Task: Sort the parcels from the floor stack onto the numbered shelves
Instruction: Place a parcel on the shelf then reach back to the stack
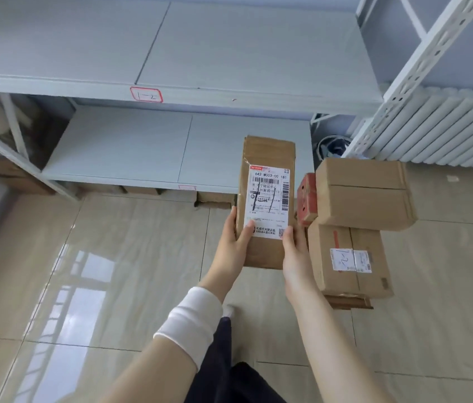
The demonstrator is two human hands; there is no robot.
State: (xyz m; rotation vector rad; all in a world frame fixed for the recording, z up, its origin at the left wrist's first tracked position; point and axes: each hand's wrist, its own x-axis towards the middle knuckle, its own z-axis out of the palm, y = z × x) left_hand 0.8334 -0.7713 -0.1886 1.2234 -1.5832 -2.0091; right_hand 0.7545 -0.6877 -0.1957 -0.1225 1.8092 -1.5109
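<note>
Two bare forearms reach forward from the bottom of the view, the left one wrapped in a white band (190, 322) near the wrist, with dark trousers (229, 373) and the tip of a pale shoe (229, 310) showing between them. Both hands hold a long, narrow cardboard parcel (267, 158) by its near end, above the glossy tiled floor (113, 271) and in front of the shelves. On the parcel's left edge, the left hand (233, 242) has its thumb laid on the lower corner of the white shipping label (268, 199) and its fingers curled out of sight beneath. On the right edge, the right hand (294, 254) presses its thumb beside the label's printed code; its other fingers are hidden behind the box. That label carries barcodes, printed text and a handwritten black mark. Just right of the parcel stands the floor stack: a plain brown box (364, 194) on top, a small red box (307, 199) touching its left side, and under them a bigger carton (348, 260) whose white label reads "2-1" turned sideways. A flattened piece of cardboard (348, 302) pokes out from beneath that carton. Ahead, the grey lower shelf (130, 146) lies bare, and the upper shelf (229, 48) bears a red-bordered tag (146, 94) marked "1-2" on its front edge. More cardboard boxes sit under the lowest shelf. At the right, a white radiator (444, 126) runs along the wall behind a perforated shelf post (421, 65).
</note>
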